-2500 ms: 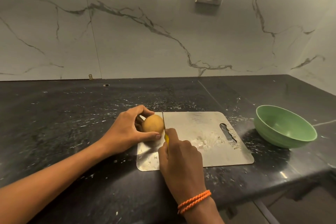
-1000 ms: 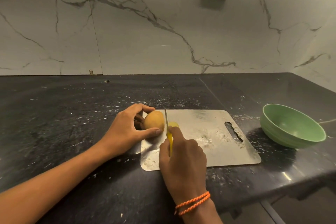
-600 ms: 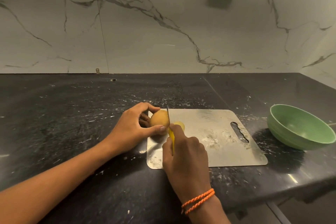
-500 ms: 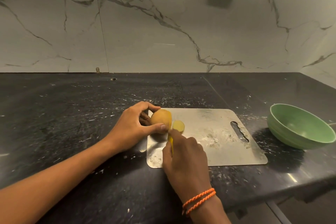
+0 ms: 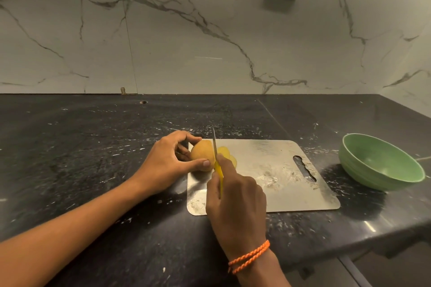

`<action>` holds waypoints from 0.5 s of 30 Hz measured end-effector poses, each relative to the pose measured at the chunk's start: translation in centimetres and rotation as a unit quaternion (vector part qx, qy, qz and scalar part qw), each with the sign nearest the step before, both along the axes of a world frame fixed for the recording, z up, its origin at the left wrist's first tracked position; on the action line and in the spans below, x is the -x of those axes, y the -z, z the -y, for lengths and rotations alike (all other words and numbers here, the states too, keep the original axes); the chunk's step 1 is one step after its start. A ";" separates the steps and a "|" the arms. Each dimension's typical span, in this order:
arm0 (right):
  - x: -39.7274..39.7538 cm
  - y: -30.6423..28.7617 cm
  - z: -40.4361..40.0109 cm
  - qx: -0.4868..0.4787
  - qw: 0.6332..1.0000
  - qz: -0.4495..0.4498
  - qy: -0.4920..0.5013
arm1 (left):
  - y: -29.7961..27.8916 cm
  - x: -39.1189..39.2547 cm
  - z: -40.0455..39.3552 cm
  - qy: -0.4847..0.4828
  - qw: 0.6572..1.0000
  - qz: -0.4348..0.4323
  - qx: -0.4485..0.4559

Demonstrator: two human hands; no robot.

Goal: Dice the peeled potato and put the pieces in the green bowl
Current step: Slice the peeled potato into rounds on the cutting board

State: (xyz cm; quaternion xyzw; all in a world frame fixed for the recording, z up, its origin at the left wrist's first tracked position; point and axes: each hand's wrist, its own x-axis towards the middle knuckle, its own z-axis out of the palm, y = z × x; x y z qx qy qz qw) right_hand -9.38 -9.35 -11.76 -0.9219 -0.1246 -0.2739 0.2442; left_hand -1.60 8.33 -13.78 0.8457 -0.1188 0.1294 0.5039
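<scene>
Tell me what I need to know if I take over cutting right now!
Left hand grips the potato on the steel cutting board.
Right hand grips the yellow-handled knife, blade down against the potato's cut end.
Done: a couple of slices lie right of the blade.
Left: slice the rest, dice it, move the pieces into the green bowl, which has no potato in it yet, to the right on the counter.

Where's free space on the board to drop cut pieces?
Bare steel cutting board runs from the cut yellow slices right to its handle slot. The left end is crowded: left hand on the peeled potato, right hand gripping the yellow-handled knife.
</scene>
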 end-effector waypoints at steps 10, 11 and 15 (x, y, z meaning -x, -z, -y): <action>-0.1 -0.1 0.5 0.060 0.991 -0.117 -0.026 | -0.1 0.0 0.0 0.000 1.000 0.005 -0.016; -0.1 -0.1 0.5 0.063 0.991 -0.116 -0.021 | -0.1 0.0 0.0 0.003 1.000 0.003 -0.017; -0.3 0.2 0.9 0.037 0.992 -0.119 0.005 | -0.1 0.1 -0.3 0.019 1.000 -0.008 -0.019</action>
